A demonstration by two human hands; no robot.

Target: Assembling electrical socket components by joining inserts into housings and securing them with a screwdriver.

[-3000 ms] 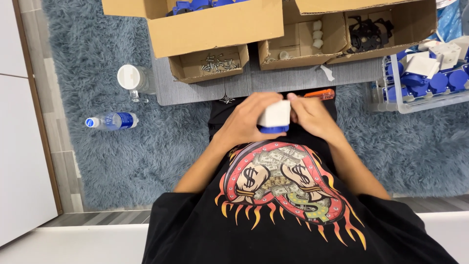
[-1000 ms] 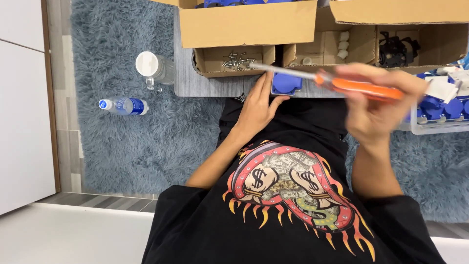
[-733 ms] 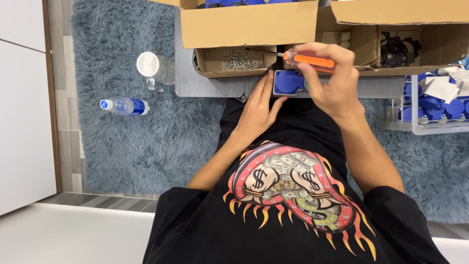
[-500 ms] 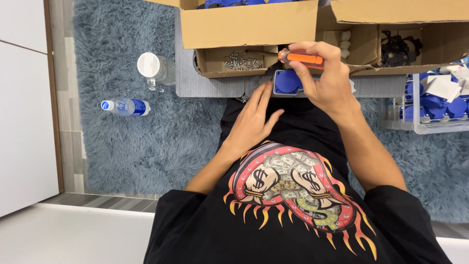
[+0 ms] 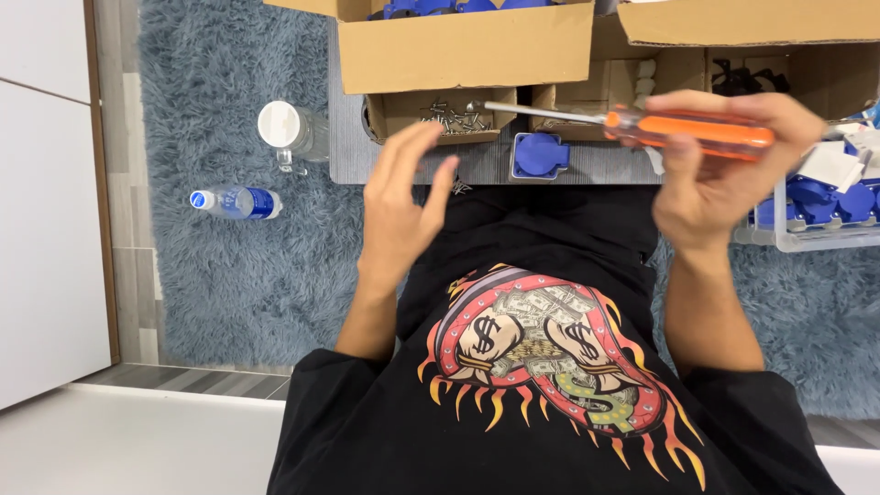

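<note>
Our right hand [image 5: 710,174] is closed around the orange handle of a screwdriver [image 5: 683,129], held level, with its metal shaft reaching left so the tip hangs over a small open cardboard tray of screws [image 5: 438,115]. Our left hand [image 5: 403,206] is empty, fingers loosely spread and curved, raised just near of that tray and touching nothing we can see.

Between our two hands, a little farther out, a blue socket part [image 5: 539,154] lies on the grey board [image 5: 348,151], directly below the screwdriver shaft and apart from both hands. Far behind it stands a large open cardboard box [image 5: 463,46] holding more blue parts, and to its right another cardboard box [image 5: 747,23] with its flap folded out. At the far right, next to our right hand, a clear plastic bin [image 5: 816,240] holds blue and white pieces.

Off to the left on the blue shaggy rug [image 5: 229,284] lie a plastic water bottle [image 5: 234,202] with a blue label and a clear jar with a white lid [image 5: 291,133].
</note>
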